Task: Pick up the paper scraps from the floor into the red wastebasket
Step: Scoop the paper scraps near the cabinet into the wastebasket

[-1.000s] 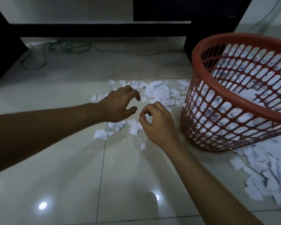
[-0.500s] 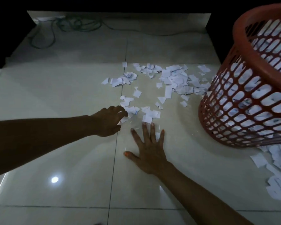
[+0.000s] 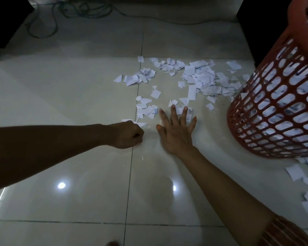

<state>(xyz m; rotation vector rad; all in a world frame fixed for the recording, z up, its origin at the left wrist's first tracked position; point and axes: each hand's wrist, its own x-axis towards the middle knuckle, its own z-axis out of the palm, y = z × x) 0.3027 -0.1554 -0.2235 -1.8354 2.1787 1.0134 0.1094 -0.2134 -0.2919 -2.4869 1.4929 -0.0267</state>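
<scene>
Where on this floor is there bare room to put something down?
Bare glossy tile lies nearer than both hands and left of the white paper scraps. It is crowded between those scraps and the red plastic lattice wastebasket, with more scraps lower right.

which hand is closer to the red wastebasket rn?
Right. The right hand lies flat with fingers spread on the floor, just left of the red wastebasket. The left hand, fisted, sits farther left, beyond the right hand.
</scene>
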